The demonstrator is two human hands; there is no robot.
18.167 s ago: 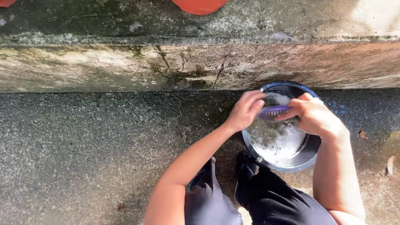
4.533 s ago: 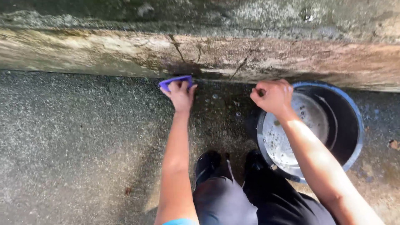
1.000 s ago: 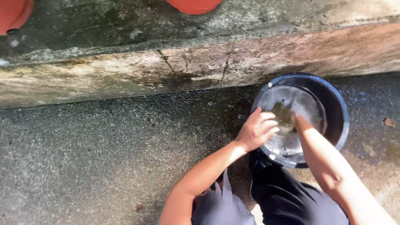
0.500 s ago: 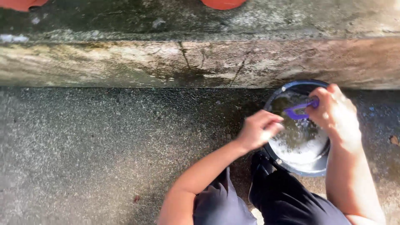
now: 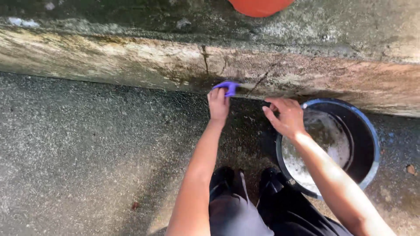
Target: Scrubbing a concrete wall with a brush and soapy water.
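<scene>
Head view: left hand (image 5: pixel 218 104) grips purple brush (image 5: pixel 227 87) against stained ledge face (image 5: pixel 131 61), left of bucket (image 5: pixel 369 131). Right hand (image 5: pixel 286 117), loosely curled, empty, hovers at bucket rim. Scrubbing step; firm strokes needed.

Plenty of open ground (image 5: pixel 78 166) to the left — bare concrete right up to the stained step (image 5: pixel 131 61). Tighter on the right — dark basin (image 5: pixel 369 144) parked against the step's foot, orange pot (image 5: pixel 260 6) up on its top edge.
</scene>
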